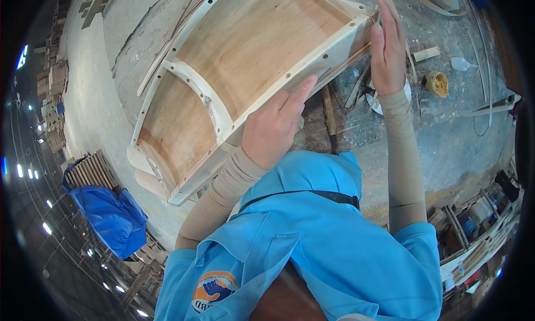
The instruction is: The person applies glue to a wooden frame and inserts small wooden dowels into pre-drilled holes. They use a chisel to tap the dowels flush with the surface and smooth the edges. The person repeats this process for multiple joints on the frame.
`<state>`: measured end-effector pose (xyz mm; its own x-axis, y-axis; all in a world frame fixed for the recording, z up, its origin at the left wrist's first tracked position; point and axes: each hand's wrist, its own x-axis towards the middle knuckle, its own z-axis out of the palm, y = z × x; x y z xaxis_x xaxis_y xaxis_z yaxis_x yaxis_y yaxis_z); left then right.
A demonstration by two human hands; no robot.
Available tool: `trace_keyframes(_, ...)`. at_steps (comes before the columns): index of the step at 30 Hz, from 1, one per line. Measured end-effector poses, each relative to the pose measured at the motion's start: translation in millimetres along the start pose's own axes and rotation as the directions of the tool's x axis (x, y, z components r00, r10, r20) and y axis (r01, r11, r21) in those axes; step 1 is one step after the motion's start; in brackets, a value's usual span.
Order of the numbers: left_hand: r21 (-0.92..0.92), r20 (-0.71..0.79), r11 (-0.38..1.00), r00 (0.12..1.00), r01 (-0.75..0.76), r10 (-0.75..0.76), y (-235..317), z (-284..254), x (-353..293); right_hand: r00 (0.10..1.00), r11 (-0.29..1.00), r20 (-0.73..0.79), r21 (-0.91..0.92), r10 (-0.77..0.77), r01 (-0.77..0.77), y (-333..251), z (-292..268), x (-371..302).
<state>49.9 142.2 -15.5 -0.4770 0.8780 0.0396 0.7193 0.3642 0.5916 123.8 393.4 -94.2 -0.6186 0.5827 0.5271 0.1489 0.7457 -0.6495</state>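
A large curved wooden frame (329,49) with a plywood panel (245,54) inside lies tilted across the workbench. A curved crosspiece (203,90) divides it, and dark holes dot its pale rails. My left hand (273,126) rests against the near side of the frame, its fingers stretched along the rail. At the frame's right corner my right hand (388,56) is held up, fingers straight and flat, its palm turned toward the wood. Whether that palm touches the corner I cannot tell. Neither hand shows anything held.
On the bench surface (368,134) stand a tub of yellowish paste (436,84), a wood block (426,54) and a white bottle (461,64). A long-handled tool (330,118) lies near my waist. A blue plastic sheet (108,218) hangs over slatted wood at the left. Shelving (473,226) stands at lower right.
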Motion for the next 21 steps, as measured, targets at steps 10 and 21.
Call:
trace_keyframes(10,0.084,0.049,0.996,0.999,-0.007,0.003,4.4,6.7,-0.9,0.99,0.994,-0.137,0.109,0.021,-0.006,12.6,28.9,-6.0)
trace_keyframes(21,-0.042,0.145,0.993,0.984,0.106,-0.099,6.0,-7.1,6.0,0.992,0.993,-0.09,0.09,0.084,-0.076,10.7,25.1,-9.6)
